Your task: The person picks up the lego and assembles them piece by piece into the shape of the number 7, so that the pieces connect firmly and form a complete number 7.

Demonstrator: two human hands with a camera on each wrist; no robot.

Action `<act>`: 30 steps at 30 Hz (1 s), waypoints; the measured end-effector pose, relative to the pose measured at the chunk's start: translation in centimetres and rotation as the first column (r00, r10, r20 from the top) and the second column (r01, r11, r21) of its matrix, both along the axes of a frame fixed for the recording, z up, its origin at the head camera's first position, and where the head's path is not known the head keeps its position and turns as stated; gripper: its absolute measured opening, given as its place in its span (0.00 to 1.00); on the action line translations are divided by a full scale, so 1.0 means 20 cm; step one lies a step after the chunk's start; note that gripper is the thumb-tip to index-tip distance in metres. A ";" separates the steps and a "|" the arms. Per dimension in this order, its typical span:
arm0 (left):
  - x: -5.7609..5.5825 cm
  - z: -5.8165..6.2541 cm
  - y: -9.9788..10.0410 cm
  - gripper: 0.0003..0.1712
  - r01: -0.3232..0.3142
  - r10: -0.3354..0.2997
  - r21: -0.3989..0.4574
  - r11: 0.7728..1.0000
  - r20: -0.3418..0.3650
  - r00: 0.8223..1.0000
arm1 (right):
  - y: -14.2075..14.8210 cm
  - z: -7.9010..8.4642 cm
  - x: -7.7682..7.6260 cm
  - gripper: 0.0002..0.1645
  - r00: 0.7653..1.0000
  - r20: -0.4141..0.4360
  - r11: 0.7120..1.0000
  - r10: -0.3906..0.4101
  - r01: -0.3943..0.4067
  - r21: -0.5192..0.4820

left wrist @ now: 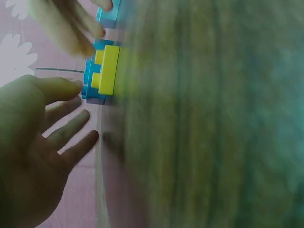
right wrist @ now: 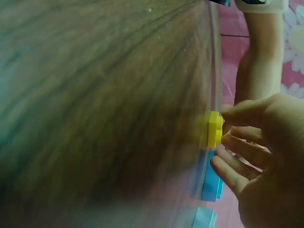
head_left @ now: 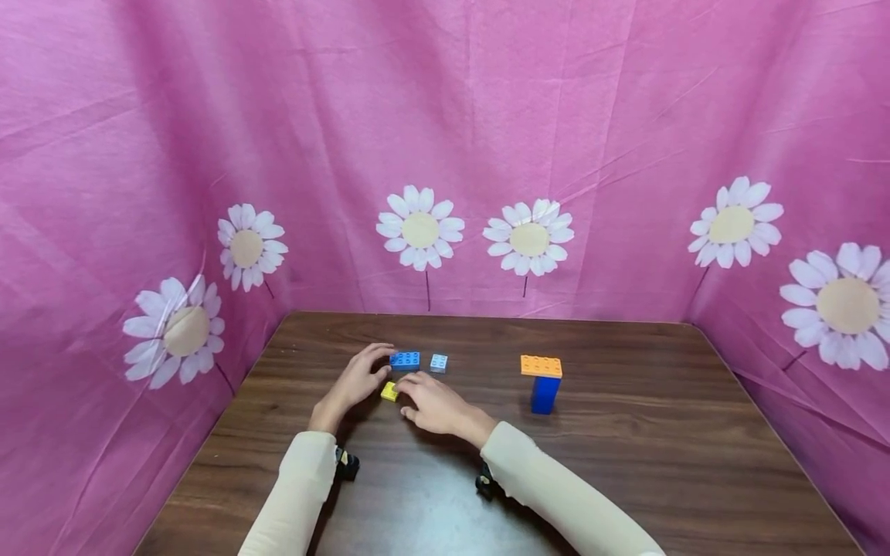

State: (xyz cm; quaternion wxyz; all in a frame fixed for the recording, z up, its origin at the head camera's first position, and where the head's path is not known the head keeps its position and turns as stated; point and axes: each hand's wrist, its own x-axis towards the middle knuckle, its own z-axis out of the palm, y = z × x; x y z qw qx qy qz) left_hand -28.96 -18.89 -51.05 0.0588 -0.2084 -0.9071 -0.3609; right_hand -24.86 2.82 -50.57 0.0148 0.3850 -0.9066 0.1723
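A yellow toy building brick (head_left: 388, 392) lies flat on the table, studs up. My right hand (head_left: 436, 407) hovers at its right side, fingertips overlapping its edge in the head view; the right wrist view has the thumb and fingers close by the yellow brick (right wrist: 214, 129), loosely bent and not closed round it. Behind it sits a longer blue brick (head_left: 405, 361). At that brick's left end is my left hand (head_left: 356, 378), its fingers (left wrist: 71, 130) spread and relaxed in the left wrist view. A small light-blue brick (head_left: 439, 363) stands just right of the blue one.
To the right stands an upright dark-blue stack (head_left: 545, 397) topped by an orange brick (head_left: 541, 365) that overhangs to the left. The brown wooden table (head_left: 660, 448) is bordered at the back and sides by a pink cloth (head_left: 334, 116) with printed daisies.
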 end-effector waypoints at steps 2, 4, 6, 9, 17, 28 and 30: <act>0.00 0.00 0.01 0.18 0.011 -0.010 -0.038 0.999 0.005 1.000 | -0.03 -0.01 0.00 0.24 0.998 -0.040 0.997 0.038 -0.036 0.062; -0.01 0.00 0.01 0.14 0.009 -0.009 -0.059 0.998 -0.007 1.000 | -0.04 -0.01 0.00 0.22 0.997 -0.062 0.995 0.047 -0.042 0.089; -0.01 0.00 0.01 0.11 0.007 -0.010 -0.057 0.998 -0.040 0.999 | -0.05 0.00 0.01 0.19 0.995 -0.087 0.995 0.039 -0.030 0.096; -0.01 -0.01 0.02 0.10 0.005 -0.009 -0.054 0.999 -0.080 0.997 | -0.05 0.00 0.02 0.13 0.994 -0.105 0.996 0.019 -0.010 0.088; -0.01 0.01 0.03 0.11 -0.003 0.004 -0.108 0.994 0.012 1.000 | -0.02 0.00 0.03 0.05 0.999 -0.032 0.998 -0.004 0.006 0.067; 0.02 0.03 0.06 0.05 -0.079 0.078 0.004 0.997 0.119 0.990 | 0.01 0.02 0.02 0.09 1.000 0.008 0.999 -0.008 0.008 0.047; 0.03 0.04 0.06 0.06 -0.110 0.103 0.042 0.993 0.144 0.984 | 0.01 0.02 0.02 0.10 1.000 0.015 0.999 -0.004 0.003 0.035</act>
